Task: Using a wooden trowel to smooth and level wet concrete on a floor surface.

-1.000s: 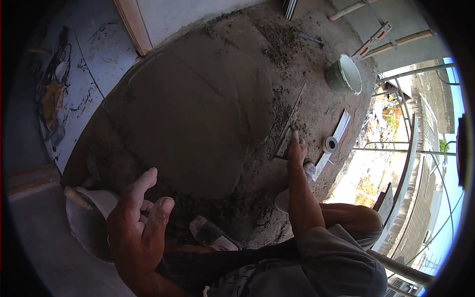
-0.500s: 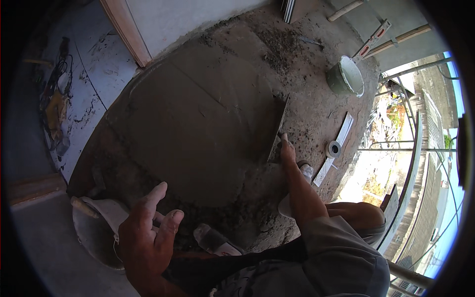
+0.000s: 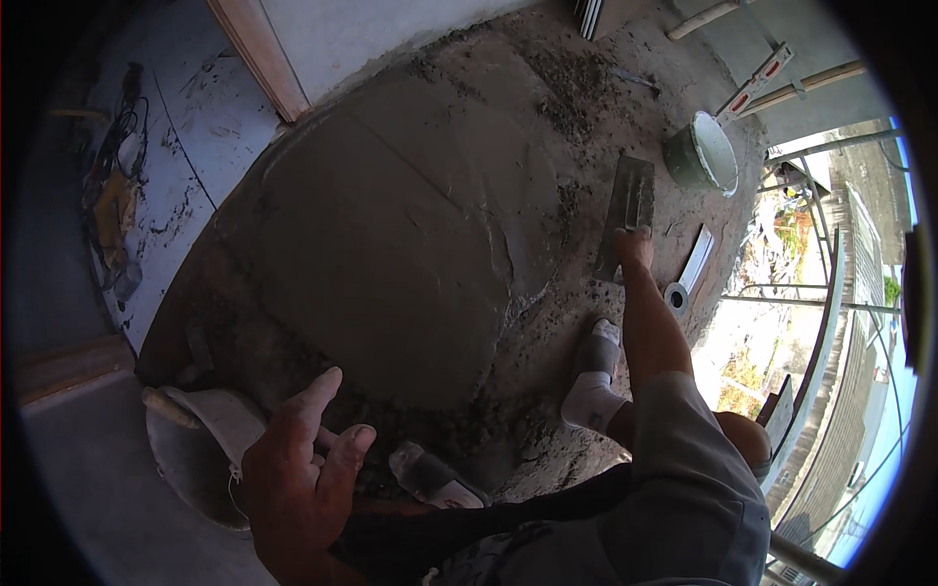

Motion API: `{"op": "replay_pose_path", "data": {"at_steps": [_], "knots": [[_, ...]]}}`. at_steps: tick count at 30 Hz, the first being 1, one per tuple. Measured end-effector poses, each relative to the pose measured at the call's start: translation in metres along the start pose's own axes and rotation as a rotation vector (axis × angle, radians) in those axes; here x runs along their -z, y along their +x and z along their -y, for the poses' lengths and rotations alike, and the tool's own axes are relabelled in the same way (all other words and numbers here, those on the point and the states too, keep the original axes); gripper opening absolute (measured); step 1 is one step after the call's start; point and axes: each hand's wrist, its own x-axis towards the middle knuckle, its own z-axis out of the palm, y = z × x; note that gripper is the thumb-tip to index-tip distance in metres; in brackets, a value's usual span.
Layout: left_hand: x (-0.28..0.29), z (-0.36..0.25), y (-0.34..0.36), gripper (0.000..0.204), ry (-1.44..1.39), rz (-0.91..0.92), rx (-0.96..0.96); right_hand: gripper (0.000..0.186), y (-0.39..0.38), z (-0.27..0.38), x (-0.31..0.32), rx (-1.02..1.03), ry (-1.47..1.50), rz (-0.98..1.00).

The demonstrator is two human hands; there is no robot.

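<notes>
My right hand (image 3: 635, 250) grips the handle of a rectangular finishing trowel (image 3: 618, 200). The blade lies flat or nearly so over the rough ground, to the right of a smoothed patch of wet mortar (image 3: 391, 244). A ragged, crumbly rim marks that patch's right side. Empty and half raised, my left hand (image 3: 298, 479) has its index finger and thumb apart. Beside it on the left is a dirty bucket (image 3: 181, 469), with a wooden handle (image 3: 169, 406) resting across its rim.
A pale green bucket (image 3: 699, 156) stands at the far right, near a spirit level (image 3: 757, 86) leaning on the wall. A tape roll (image 3: 676, 298) sits by a metal straightedge (image 3: 699, 256). Tools and cords (image 3: 117, 195) lie at left. Scaffold poles (image 3: 831, 146) and a drop edge the right side.
My right hand has swung the trowel right, off the mortar's edge, and its blade has gone from tilted to flatter. My left hand has hardly moved. The view has shifted slightly.
</notes>
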Motion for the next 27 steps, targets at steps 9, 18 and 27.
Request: {"op": "replay_pose_path", "data": {"at_steps": [9, 18, 27], "knots": [[-0.001, 0.008, 0.002, 0.044, -0.074, 0.028, -0.023, 0.049, -0.092, 0.015, -0.021, 0.363, -0.193, 0.134], [0.006, 0.014, 0.006, 0.047, -0.099, 0.022, -0.034, 0.048, -0.063, 0.021, 0.018, 0.227, -0.015, -0.026], [0.002, 0.011, 0.009, 0.05, -0.109, 0.041, 0.076, 0.065, -0.077, 0.074, -0.041, 0.198, -0.049, 0.162]]}}
